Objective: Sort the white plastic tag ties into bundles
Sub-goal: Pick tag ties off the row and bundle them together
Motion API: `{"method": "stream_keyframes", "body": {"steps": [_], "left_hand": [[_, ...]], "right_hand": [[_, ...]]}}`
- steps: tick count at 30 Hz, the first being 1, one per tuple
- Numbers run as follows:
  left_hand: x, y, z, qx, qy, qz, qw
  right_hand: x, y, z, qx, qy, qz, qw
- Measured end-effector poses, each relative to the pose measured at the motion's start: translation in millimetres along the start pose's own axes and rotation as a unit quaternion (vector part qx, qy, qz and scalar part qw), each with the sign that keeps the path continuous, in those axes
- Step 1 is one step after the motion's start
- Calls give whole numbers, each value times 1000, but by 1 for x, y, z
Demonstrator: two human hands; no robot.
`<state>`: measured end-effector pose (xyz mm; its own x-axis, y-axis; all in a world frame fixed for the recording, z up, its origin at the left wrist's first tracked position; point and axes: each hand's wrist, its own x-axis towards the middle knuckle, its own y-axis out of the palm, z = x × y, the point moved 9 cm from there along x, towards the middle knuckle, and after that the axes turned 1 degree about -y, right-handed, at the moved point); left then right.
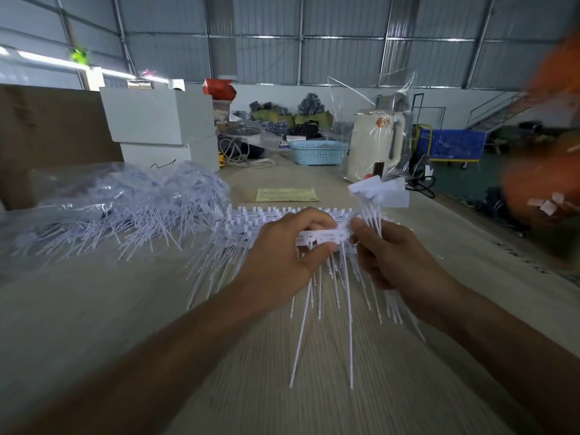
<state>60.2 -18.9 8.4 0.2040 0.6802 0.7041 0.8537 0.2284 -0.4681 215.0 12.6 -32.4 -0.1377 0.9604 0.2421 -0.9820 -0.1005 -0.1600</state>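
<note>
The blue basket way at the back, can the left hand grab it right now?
Probably not. The left hand is busy gripping a strip of tag ties, and the blue basket sits far across the table, seemingly beyond arm's reach.

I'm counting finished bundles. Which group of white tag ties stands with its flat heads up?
The bundle of tag ties in the right hand: its heads point up, tails down. The strip in the left hand and the bagged heap lie flat.
</note>
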Motion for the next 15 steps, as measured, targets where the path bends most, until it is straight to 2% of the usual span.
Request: {"method": "stream_keyframes", "body": {"steps": [2,5,8,13,15], "left_hand": [[-1,-2,-3,6,5,-13,1000],[-1,-1,-5,-16,3,-18,1000],[-2,1,-9,-9,19,-7,1000],[0,-2,-6,-15,36,-4,999],[1,-5,-2,20,40,-13,999]], "right_hand": [[-2,5,-3,28,28,5,999],[-8,16,-5,49,63,53,995],[-10,20,-5,64,67,81,992],[-6,10,-3,115,64,41,990],[-6,7,-2,125,68,38,989]]}}
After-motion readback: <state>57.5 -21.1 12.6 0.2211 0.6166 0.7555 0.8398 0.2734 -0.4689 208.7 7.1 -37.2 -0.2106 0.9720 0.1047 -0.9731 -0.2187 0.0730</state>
